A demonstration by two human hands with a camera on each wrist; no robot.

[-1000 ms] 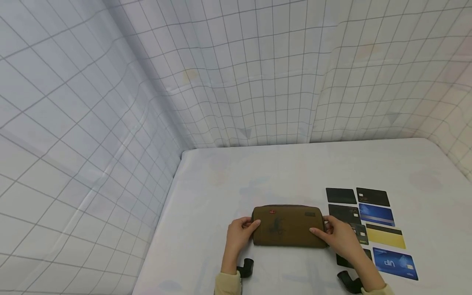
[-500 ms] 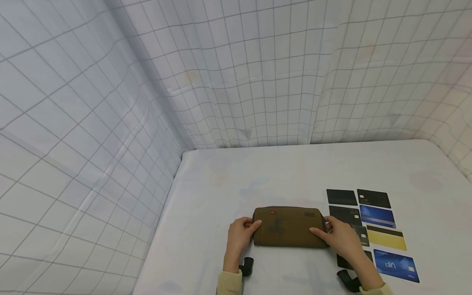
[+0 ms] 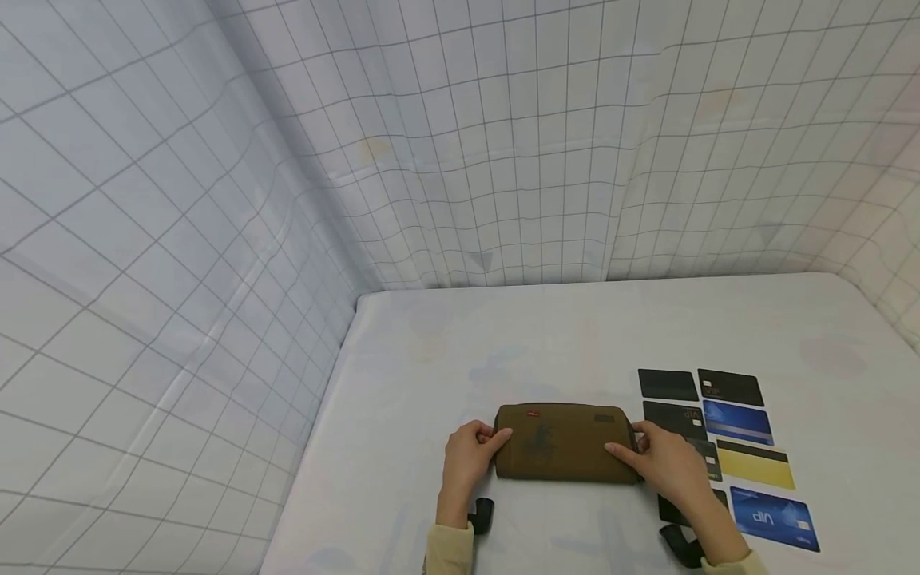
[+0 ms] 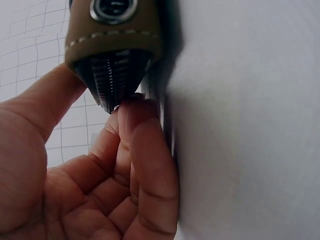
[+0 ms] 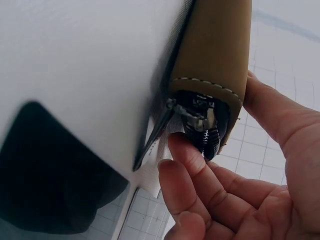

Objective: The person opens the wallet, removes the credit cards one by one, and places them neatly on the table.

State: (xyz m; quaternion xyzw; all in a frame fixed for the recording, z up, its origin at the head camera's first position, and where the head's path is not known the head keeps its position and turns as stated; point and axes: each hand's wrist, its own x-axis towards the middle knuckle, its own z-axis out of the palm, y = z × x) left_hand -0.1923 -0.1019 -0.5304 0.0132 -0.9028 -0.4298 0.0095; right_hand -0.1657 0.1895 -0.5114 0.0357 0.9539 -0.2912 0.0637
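Observation:
A brown zip-up wallet (image 3: 568,451) lies on the white table, its long side facing me. My left hand (image 3: 465,463) pinches its left end, thumb on top and fingers underneath. In the left wrist view, the dark zipper (image 4: 107,80) runs round that end below a metal eyelet (image 4: 114,7), with fingertips touching it. At the opposite end my right hand (image 3: 668,467) grips the wallet, thumb on its upper face. The right wrist view has the metal zipper slider (image 5: 197,117) at this end, with a dark pull (image 5: 154,137) hanging from it beside the curled fingers.
Several cards lie in two columns on the right, among them a yellow card (image 3: 755,465) and a blue VIP card (image 3: 772,517). My right hand and forearm partly cover the left column. White grid-patterned curtains (image 3: 503,160) enclose the table (image 3: 431,343).

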